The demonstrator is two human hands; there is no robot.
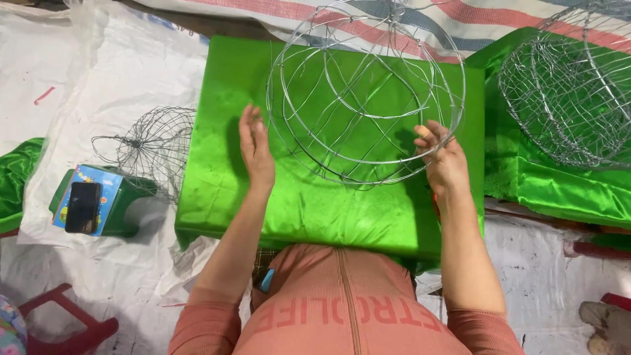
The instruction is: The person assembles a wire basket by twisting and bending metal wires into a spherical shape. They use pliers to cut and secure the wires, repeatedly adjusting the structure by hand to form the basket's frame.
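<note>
Two bare hands worked over a sheet of shiny green fabric (309, 204) that lay smoothed across a raised surface in front of the person, probably a low table, though the cloth hid what was under it. On the far half of that fabric sat a round wire frame (365, 92), dome-shaped, with several concentric rings joined by ribs, its widest ring nearest the person. It looked tilted up off the cloth on the far side, likely because the right hand was propping it.

The right hand (442, 156) gripped the frame at its lower right rim, fingers curled around the outer ring and the thumb on top, so the wire was pinched and held steady. The left hand (256, 148) was open and flat, fingers straight and close together, resting palm-down on the green fabric just beside the frame's left edge; I could not tell whether a fingertip touched the wire. That flat hand seemed to be keeping the cloth smooth and in place.

A second wire frame (568, 85) rested on another piece of green fabric to the right, well apart. A smaller wire basket (148, 148) lay on the white plastic sheet (118, 79) at the left, near a green stool (125, 204) carrying a blue box and a dark phone (83, 207).
</note>
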